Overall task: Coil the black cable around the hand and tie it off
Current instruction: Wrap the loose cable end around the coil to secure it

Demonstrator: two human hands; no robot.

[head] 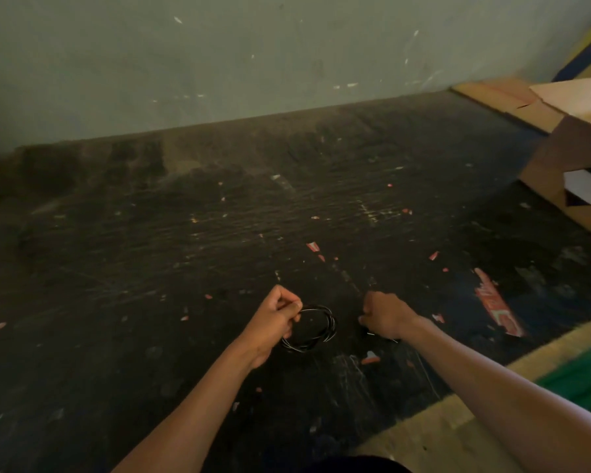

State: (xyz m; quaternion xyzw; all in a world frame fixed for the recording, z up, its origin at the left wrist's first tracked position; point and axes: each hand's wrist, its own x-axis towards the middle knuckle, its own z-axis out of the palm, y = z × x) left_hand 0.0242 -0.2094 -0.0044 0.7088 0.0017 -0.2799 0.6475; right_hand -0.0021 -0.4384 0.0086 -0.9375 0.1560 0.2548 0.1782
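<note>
The black cable is wound into a small round coil just above the dark floor, near the bottom centre of the head view. My left hand grips the coil's left side with the fingers closed around the strands. My right hand is a closed fist a short way to the right of the coil, pinching what looks like the cable's thin loose end; that end is hard to make out against the dark floor.
A dark, scratched floor with small red and white paper scraps spreads out to a grey-green wall. Cardboard boxes stand at the right. A yellowish edge and a green patch run along the lower right.
</note>
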